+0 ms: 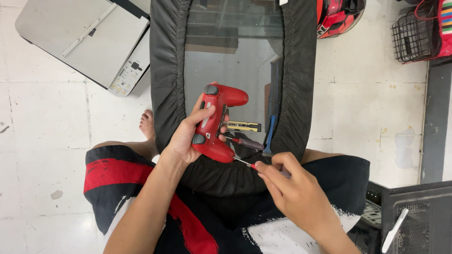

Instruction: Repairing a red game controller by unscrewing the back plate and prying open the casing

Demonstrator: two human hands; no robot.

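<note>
My left hand [188,136] grips a red game controller [217,123], held on edge over a glass-topped table. My right hand [292,190] pinches a small screwdriver [245,162] whose thin metal tip touches the controller's lower grip. On the glass beside the controller lie a yellow and black tool [242,126], a dark red-handled screwdriver [247,143] and a blue tool [270,136].
The glass table [226,66] has a black fabric rim [167,70] and stands between my knees. A grey printer [89,40] sits on the tiled floor at upper left. A red helmet [339,16] and a black wire basket [414,35] are at upper right, a black computer case [414,218] at lower right.
</note>
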